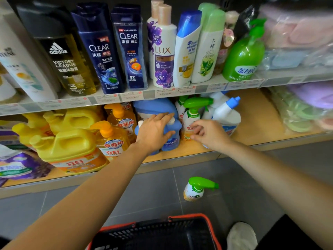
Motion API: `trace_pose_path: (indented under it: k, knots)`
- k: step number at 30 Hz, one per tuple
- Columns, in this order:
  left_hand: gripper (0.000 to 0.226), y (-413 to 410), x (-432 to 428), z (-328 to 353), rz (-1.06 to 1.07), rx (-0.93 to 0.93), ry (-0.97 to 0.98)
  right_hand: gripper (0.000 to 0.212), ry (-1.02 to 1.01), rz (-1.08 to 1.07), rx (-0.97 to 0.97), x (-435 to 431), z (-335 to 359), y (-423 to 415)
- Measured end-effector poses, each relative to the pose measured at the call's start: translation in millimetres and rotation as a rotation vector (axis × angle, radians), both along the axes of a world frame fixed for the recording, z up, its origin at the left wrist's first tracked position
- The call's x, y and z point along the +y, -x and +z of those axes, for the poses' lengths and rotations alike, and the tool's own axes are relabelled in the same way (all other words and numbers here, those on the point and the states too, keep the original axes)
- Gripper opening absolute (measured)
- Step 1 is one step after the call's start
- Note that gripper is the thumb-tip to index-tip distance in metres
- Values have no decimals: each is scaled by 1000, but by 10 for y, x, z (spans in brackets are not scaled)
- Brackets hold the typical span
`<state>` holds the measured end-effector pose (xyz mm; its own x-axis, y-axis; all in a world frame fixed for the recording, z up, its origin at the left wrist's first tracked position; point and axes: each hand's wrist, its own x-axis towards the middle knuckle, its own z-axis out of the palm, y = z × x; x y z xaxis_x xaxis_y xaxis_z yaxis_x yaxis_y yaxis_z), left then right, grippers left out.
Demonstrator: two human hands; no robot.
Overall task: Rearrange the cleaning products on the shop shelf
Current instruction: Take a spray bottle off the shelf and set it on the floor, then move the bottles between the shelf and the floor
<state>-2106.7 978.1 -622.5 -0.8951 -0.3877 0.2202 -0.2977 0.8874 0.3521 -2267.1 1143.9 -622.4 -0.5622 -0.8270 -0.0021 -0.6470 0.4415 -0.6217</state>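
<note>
Shop aisle. Grey tiled floor (126, 195), two stocked shelves ahead. Work is on the wooden lower shelf (252, 123).

**Hands**
- Left hand (155, 130): grip wrapped over the top of a small blue detergent bottle (171, 139), thumb round its side. The bottle stands upright near the shelf's front edge.
- Right hand (209, 134): grip loosely spread, fingers half bent, tips at the lower body of a green-trigger spray bottle (192, 114). No closed hold visible.

**Progress (judged)**
- Mid-task.
- Left part of the shelf looks grouped already, yellow with yellow and orange with orange.
- The centre is crowded, with blue, spray and white bottles pressed close together.
- The right stretch of board is bare.
- One spray bottle on the floor (195, 191), upright and well apart from the shelf, probably has yet to go back.
- Likely left to do: space out the centre cluster and shelve the floor bottle.

**Counts, lower shelf**
- Yellow jugs (68, 143): at least three; more may sit behind.
- Orange pump bottles (111, 136): two clear.
- Blue bottles: two, the held one and a larger one (153, 106) behind it.
- Green-trigger sprays: one clear, a second partly hidden behind, plus the one on the floor.
- White bottles with blue caps (227, 114): two.

**Elsewhere**
- Upper shelf: a row of shampoo and wash bottles, ending in one green pump bottle (243, 55).
- Black basket with orange rim (180, 228) on the floor, at the near edge of view.
</note>
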Motion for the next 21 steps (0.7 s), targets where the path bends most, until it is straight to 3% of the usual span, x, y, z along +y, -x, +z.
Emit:
trace_pose_path:
  k: [5, 8, 14, 21]
  knots:
    - [32, 52, -30, 7, 79, 101, 77, 53, -445, 132, -110, 532, -408, -76]
    - [27, 99, -57, 28, 146, 111, 69, 58, -621, 266, -129, 757, -636, -207]
    - [29, 304, 90, 11, 215, 90, 117, 27, -584, 369, -121, 903, -752, -264]
    - [76, 712, 361, 58, 35, 107, 74, 30, -508, 317, -188, 995, -865, -293]
